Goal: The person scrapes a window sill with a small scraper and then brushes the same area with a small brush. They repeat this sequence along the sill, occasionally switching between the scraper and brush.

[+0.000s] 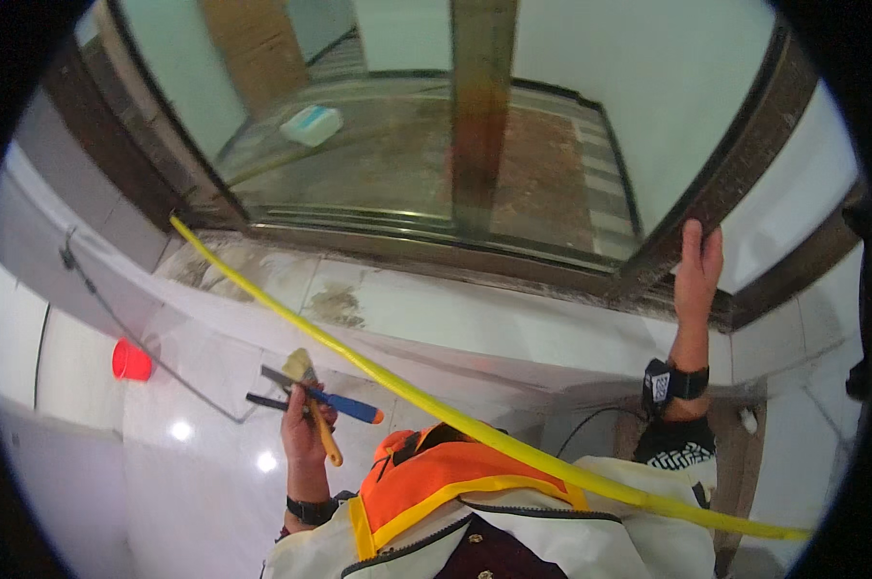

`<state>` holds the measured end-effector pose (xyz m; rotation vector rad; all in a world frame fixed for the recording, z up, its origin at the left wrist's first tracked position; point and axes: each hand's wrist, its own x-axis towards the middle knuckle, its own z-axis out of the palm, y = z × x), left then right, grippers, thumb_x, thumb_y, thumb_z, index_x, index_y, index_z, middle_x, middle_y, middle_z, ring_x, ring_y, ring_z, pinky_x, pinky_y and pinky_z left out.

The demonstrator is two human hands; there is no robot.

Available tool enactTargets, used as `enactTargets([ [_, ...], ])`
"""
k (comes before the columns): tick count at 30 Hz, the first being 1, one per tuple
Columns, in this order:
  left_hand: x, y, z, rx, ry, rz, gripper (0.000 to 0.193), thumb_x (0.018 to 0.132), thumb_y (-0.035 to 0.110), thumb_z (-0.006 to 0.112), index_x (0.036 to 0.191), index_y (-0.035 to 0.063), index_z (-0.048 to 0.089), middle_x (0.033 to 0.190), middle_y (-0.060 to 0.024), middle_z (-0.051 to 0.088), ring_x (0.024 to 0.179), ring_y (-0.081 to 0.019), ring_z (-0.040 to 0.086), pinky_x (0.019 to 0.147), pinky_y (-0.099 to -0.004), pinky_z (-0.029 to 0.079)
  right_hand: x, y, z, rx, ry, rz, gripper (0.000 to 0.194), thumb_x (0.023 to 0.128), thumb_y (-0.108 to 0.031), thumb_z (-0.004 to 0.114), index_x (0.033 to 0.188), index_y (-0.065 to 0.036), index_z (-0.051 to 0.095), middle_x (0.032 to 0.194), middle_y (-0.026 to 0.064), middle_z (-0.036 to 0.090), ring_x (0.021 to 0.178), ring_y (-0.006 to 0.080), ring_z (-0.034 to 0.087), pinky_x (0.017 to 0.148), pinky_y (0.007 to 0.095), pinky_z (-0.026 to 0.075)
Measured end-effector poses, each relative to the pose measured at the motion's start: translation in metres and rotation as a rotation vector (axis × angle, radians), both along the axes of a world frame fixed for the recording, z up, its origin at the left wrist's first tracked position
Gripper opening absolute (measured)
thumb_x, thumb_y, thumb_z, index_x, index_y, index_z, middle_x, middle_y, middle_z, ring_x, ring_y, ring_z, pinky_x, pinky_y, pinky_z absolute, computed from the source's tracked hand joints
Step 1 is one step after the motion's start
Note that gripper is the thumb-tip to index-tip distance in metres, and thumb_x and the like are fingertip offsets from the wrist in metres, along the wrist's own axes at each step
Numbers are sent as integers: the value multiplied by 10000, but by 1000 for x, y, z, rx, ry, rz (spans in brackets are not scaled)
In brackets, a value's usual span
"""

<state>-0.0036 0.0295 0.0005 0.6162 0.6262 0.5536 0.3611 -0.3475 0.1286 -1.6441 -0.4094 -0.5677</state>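
My left hand (306,427) grips a bundle of tools at lower left. In it are a paintbrush with pale bristles (298,362) and a yellowish handle (324,436), a blue-handled tool with an orange end (349,407), and dark flat pieces (271,400). My right hand (695,282) is raised to the brown frame (732,170) of a glass sliding panel, fingers extended along its edge. Whether the hidden fingers or thumb curl around it cannot be seen. Below the panel runs a dirty bottom track (407,250).
A yellow hose (378,370) crosses diagonally before me. The white tiled ledge (436,311) has brown dirt patches. A red bucket (131,360) and a thin grey cable (161,362) are at left. Behind the glass lies a white-and-blue package (311,126). A brown board (741,449) is at lower right.
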Motion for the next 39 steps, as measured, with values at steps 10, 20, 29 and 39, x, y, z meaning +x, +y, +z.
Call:
enactTargets([
  [10, 4, 17, -4, 99, 5, 11, 263, 935, 287, 533, 1021, 40, 563, 903, -80, 576, 620, -142, 506, 558, -271, 435, 33, -27, 3, 552, 455, 671, 566, 964, -457, 384, 1297, -4, 445, 1238, 129, 549, 971, 251, 620, 831, 390, 514],
  [20, 17, -22, -8, 166, -54, 310, 258, 932, 323, 541, 1003, 78, 578, 831, -24, 570, 570, -91, 501, 487, -227, 424, 130, 77, 57, -416, 410, 1359, 626, 967, -478, 341, 1351, 13, 391, 1144, 151, 602, 1017, 276, 610, 894, 427, 487],
  [29, 19, -53, -3, 169, 24, 471, 241, 931, 285, 545, 990, 52, 564, 887, -59, 572, 602, -116, 511, 517, -243, 433, 115, 249, 38, -78, 678, 1773, 629, 959, -514, 327, 1410, -75, 318, 1255, 115, 516, 1209, 248, 459, 1035, 398, 352],
  [39, 12, -56, 0, 192, 66, 536, 269, 952, 318, 503, 1019, 63, 560, 882, -40, 575, 593, -80, 521, 510, -223, 464, 109, 280, -6, 222, 760, 1828, 478, 973, -403, 406, 1303, -60, 447, 1216, 81, 539, 1067, 211, 526, 972, 379, 393],
])
